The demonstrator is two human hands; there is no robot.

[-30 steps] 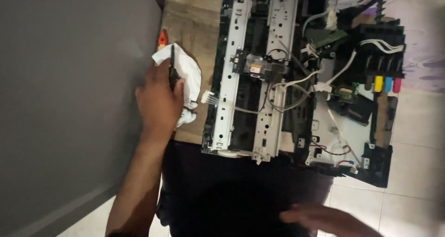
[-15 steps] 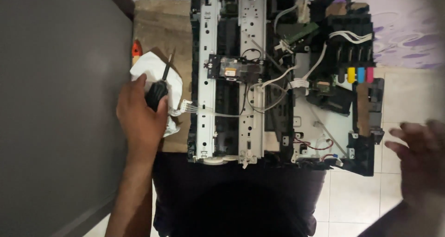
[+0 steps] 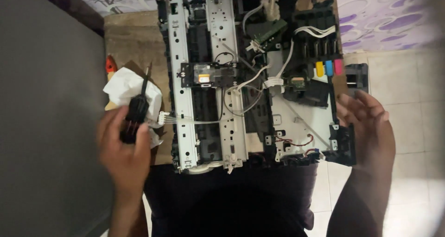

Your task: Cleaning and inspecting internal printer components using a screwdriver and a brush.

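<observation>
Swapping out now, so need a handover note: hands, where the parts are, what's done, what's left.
Left hand: closed on a black-handled screwdriver, over white tissue on the cardboard.
Right hand: open, holds nothing, at the right edge of the printer.
Printer: cover off, metal rails, carriage, wiring and colour ink tanks exposed.
Done: the cover is removed.
Left: frame and boards remain in place.
</observation>
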